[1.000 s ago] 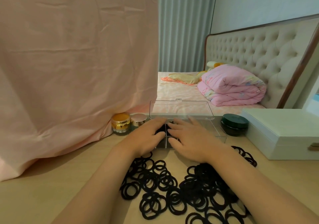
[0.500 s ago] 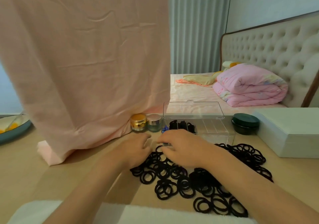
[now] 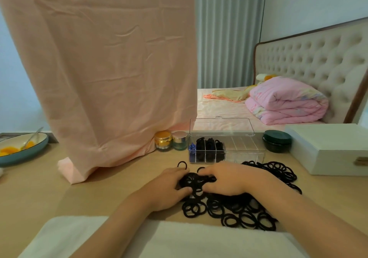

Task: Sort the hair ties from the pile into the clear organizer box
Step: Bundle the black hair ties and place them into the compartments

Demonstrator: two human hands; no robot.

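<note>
A pile of black hair ties (image 3: 241,208) spreads over the wooden table in front of me. My left hand (image 3: 167,190) and my right hand (image 3: 227,180) rest on the pile's near-left part, fingers curled around a bunch of black hair ties (image 3: 196,180) between them. Behind the hands stands the clear organizer box (image 3: 245,154) with its lid up. Its left compartments hold black ties, and the leftmost one holds something blue. The right compartments look bare.
A pink cloth (image 3: 103,78) hangs down to the table on the left. Two small jars (image 3: 171,140) stand beside the box, a dark green jar (image 3: 277,140) and a white case (image 3: 330,148) to its right. A blue bowl (image 3: 22,148) sits far left, a white towel (image 3: 79,237) near me.
Both hands have drawn back from the organizer box to the pile and closed around a bunch of ties. The view has shifted left and pulled back.
</note>
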